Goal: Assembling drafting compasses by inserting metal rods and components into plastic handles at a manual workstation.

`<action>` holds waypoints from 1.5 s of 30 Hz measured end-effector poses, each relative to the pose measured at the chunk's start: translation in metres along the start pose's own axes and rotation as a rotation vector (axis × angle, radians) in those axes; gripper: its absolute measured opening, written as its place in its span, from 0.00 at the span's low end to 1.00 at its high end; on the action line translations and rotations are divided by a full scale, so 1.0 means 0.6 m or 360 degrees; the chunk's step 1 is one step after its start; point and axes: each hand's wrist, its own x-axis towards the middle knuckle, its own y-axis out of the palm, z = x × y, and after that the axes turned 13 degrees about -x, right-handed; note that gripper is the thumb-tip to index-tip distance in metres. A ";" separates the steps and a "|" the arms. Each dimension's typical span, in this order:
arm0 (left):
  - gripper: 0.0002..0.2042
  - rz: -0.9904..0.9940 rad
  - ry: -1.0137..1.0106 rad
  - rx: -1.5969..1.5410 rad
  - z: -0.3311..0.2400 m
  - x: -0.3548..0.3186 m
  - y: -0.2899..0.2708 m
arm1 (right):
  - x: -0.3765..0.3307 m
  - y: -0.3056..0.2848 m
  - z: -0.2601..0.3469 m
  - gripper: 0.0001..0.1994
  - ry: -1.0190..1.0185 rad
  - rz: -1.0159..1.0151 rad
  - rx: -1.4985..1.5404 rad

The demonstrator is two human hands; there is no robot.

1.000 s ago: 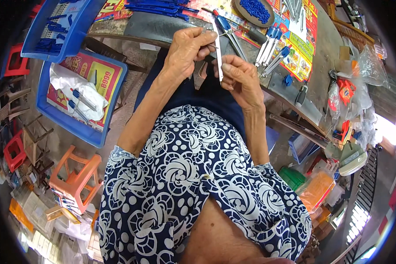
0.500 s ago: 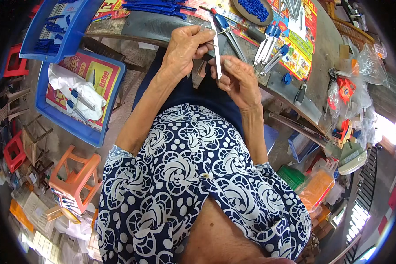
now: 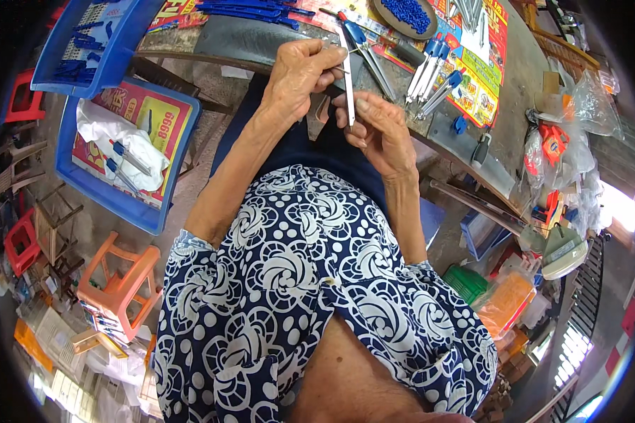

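Over the table's near edge, my left hand (image 3: 300, 76) pinches the upper part of a slim white strip (image 3: 348, 88) between thumb and fingers. A thin rod crosses the strip near those fingertips; what it is I cannot make out. My right hand (image 3: 382, 130), its fingers curled, grips the strip's lower end. Just beyond the strip, a drawing compass (image 3: 368, 58) with a blue head and metal legs lies on the table. To the right are several more blue-headed compasses (image 3: 429, 67).
A dish of small blue parts (image 3: 406, 15), long blue pieces (image 3: 250, 10) and silvery metal legs (image 3: 469, 17) lie on the table (image 3: 511, 113). A dark-handled tool (image 3: 481, 150) rests near its edge. Blue trays (image 3: 137, 218) stand left, beside an orange stool (image 3: 123, 282).
My right hand has shifted slightly left along the strip's lower end. My left hand keeps its pinch on the upper part, nearly still.
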 end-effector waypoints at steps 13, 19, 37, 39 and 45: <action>0.08 0.0095 -0.0060 -0.0169 -0.004 -0.008 -0.002 | -0.004 -0.001 -0.006 0.12 -0.0044 0.0083 0.0136; 0.09 0.0282 -0.0238 -0.0310 -0.024 -0.020 0.005 | 0.003 -0.006 -0.026 0.13 0.0048 0.0483 0.0788; 0.08 0.0050 -0.0148 -0.0248 -0.007 -0.016 -0.019 | -0.003 0.016 -0.021 0.19 0.0141 0.0138 0.0503; 0.08 0.0053 -0.0144 -0.0244 -0.005 -0.015 -0.021 | -0.004 0.016 -0.022 0.20 0.0135 0.0116 0.0469; 0.08 0.0048 -0.0114 -0.0208 -0.004 -0.016 -0.019 | -0.004 0.016 -0.022 0.20 0.0122 0.0108 0.0420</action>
